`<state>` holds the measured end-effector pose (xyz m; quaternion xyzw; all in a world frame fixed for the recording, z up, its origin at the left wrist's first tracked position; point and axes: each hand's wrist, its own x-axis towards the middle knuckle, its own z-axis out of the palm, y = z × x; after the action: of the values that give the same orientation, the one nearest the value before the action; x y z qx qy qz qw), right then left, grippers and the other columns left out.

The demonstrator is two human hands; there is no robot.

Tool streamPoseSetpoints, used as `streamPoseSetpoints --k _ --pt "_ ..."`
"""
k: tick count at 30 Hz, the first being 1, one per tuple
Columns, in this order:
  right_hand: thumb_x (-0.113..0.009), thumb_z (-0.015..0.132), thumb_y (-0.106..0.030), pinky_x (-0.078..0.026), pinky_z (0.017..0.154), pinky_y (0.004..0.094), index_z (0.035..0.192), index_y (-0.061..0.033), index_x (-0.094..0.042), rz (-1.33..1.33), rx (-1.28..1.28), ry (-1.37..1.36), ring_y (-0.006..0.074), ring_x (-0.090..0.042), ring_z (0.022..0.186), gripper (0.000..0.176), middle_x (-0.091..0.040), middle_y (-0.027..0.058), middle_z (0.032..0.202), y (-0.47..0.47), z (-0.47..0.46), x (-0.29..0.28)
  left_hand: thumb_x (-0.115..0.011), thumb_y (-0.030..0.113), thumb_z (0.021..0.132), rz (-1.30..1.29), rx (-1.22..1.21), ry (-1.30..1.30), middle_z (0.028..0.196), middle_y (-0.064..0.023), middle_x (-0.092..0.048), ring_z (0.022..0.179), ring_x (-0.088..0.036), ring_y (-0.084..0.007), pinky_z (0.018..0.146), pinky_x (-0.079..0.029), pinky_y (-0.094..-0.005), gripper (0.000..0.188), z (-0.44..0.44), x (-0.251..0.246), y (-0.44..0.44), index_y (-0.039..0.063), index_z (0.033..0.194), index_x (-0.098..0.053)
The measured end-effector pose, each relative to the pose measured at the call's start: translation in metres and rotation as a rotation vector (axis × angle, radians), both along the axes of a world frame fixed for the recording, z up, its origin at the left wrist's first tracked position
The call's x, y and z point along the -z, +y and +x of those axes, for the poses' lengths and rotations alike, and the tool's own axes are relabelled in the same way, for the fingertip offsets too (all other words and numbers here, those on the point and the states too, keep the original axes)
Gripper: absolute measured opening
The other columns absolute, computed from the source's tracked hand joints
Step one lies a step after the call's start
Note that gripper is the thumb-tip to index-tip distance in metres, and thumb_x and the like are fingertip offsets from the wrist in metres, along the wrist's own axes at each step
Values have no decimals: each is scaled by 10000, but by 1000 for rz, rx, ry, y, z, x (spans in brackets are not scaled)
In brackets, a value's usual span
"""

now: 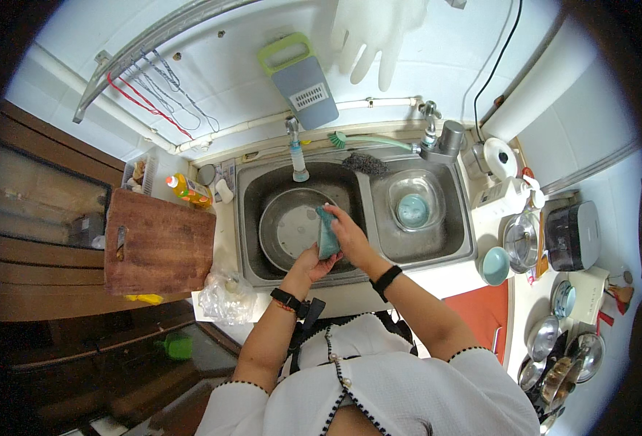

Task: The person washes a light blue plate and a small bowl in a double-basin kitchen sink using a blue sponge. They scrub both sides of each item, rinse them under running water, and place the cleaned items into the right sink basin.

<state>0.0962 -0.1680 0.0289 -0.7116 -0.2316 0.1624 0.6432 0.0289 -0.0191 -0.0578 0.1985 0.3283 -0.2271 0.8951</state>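
Note:
Above the left basin of the stainless steel sink, my left hand grips a pale green bowl from below, and the bowl is tipped on its side. My right hand holds a dark green cloth or scouring pad against the bowl's upper rim. Under both hands, a wide round metal pan sits in the left basin, partly hidden by them. In the right basin, a small light-blue bowl stands inside a clear rectangular container.
A faucet with a filter nozzle overhangs the left basin. A wooden cutting board, a dish soap bottle and a plastic bag lie to the left. Another green bowl and pump bottles stand right of the sink.

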Motion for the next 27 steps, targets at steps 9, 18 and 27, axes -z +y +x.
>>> streamPoseSetpoints --k 9,18,27 --pt "-537 961 -341 -339 1055 339 1275 -80 -499 3 31 351 261 -476 1246 411 -501 157 1353 -1 9 1 -414 202 1039 86 -2 8 1197 -89 -584 999 -644 -261 888 -581 -363 302 -3 5 -5 131 1331 -450" --pt "-610 850 -265 -240 1133 563 1385 -236 -505 -374 -79 -714 362 -304 1419 546 -352 105 1535 -6 -26 -17 -535 275 991 266 -55 -309 1203 -79 -588 1062 -618 -209 810 -583 -307 356 -17 -50 -9 94 1294 -489" --pt "-471 947 -445 -540 850 376 1173 -36 -590 478 -169 1110 261 -663 955 483 -662 159 1143 -11 35 -1 -468 221 1021 -1 164 -117 1027 -181 -641 837 -674 -270 675 -614 -291 300 3 -42 -13 49 1263 -505"
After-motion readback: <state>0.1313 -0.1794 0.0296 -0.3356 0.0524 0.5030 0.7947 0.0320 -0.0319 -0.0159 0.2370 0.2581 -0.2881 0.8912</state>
